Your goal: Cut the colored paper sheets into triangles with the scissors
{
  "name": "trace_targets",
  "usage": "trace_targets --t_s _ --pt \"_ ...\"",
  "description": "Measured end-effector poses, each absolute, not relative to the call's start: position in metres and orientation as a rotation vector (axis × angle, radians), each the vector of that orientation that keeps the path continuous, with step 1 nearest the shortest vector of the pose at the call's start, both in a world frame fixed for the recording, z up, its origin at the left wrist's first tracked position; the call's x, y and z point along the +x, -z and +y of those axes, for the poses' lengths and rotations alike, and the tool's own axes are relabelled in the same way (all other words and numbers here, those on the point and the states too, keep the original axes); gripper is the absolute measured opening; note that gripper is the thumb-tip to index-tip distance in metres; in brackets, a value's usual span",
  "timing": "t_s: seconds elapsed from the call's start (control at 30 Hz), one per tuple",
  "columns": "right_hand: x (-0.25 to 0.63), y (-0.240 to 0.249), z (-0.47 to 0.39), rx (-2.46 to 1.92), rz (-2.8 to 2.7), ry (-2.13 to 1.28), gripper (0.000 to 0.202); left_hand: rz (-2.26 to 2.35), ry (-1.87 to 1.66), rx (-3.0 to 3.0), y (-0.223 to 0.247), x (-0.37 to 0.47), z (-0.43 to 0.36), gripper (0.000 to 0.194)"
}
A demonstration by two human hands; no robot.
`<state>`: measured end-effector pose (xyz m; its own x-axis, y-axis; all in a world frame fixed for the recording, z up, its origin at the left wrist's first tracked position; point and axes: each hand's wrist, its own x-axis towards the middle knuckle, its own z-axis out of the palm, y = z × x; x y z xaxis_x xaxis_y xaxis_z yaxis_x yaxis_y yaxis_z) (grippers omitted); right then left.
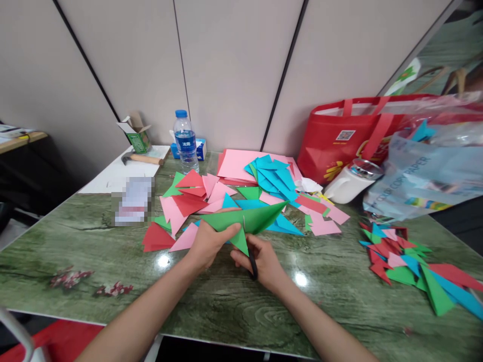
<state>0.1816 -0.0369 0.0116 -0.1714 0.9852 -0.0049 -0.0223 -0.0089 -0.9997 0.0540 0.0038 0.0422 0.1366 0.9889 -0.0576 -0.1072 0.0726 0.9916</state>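
My left hand (pixel 209 241) grips a folded sheet of green paper (pixel 260 218), its thumb pressed on top. Dark-handled scissors (pixel 252 264) are in my right hand (pixel 264 261), fingers curled through the handle. The blades are mostly hidden by the paper; a bit of metal shows at a slit in it, where a green corner hangs down. Just beyond my hands lie cut pieces of red paper (pixel 190 205), pink paper (pixel 177 215) and blue paper (pixel 285 223), loosely overlapping on the table.
Behind the scraps are a pink paper stack (pixel 236 165), a blue paper pile (pixel 271 176) and a water bottle (pixel 185 146). At left lie a hammer (pixel 143 159) and an open small box (pixel 139 138). A white mug (pixel 347 183), a red bag (pixel 328 136) and mixed folded paper pieces (pixel 400 256) stand or lie right.
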Motion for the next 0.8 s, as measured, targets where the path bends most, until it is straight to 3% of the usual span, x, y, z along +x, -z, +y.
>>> trace_targets --t_s 0.8 --pt "0.18 -0.007 -0.037 -1.124 -1.243 -1.346 0.032 1.115 -1.25 1.241 -0.032 0.053 0.007 0.02"
